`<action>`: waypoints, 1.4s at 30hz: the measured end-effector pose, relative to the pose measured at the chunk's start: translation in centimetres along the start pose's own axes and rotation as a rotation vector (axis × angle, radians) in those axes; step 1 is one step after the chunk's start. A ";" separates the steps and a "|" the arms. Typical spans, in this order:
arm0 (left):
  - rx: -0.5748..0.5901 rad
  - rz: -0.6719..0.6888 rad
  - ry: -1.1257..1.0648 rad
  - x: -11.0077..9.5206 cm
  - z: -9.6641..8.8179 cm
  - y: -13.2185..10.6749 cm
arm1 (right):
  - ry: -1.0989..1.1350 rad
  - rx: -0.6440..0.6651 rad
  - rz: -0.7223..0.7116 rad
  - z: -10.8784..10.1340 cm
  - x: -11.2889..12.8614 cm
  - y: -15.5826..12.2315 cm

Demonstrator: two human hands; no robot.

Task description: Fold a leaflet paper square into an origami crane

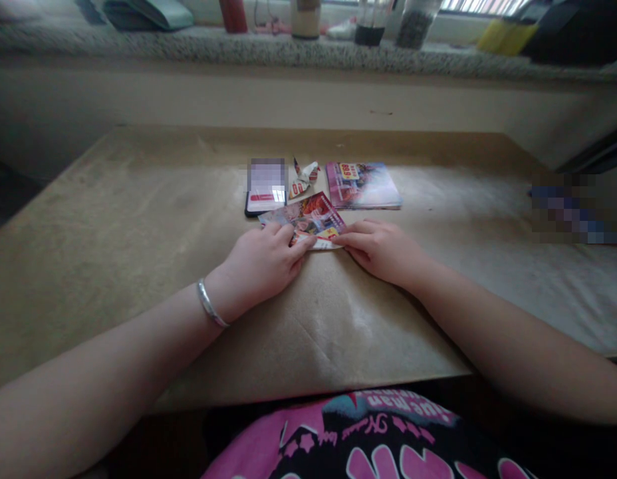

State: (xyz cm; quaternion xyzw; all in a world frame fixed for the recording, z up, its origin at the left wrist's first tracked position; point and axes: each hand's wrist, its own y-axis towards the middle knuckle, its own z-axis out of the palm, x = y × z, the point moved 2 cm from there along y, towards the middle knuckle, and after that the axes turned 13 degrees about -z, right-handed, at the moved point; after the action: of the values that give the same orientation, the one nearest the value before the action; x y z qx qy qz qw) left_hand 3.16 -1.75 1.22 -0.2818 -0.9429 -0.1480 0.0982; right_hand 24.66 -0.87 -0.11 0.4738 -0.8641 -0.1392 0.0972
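Where the left hand [263, 261] meets a glossy leaflet [308, 214] at its seven o'clock, the step in hand looks to me like folding over the near edge: that hand's fingers are curled, one tip pressing near the pale strip there, though I can't tell whether it grips paper underneath. Up at ten o'clock lies a phone [267, 193], right by the leaflet's far left corner. The leaflet itself lies askew on the worktop [308, 319], printed in red, purple and yellow, with white showing along the near edge. At its twelve is a small folded-paper bird [304, 179]; at two, a stack of similar leaflets [363, 186]. The right hand [375, 246], at four, has its fingers drawn together, seemingly pinching the near right corner. I judge the next move calls for keeping that edge even and pressing the crease firmly.
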 end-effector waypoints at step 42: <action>-0.034 0.071 -0.104 -0.7 0.5 0.1 | -0.015 0.075 0.063 -1.3 0.1 -0.4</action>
State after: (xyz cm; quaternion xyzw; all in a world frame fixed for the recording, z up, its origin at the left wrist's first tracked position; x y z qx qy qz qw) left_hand 3.76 -1.85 0.54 -0.3238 -0.9335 -0.1456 0.0496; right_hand 25.36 -1.38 1.02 0.4487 -0.8838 -0.1073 0.0772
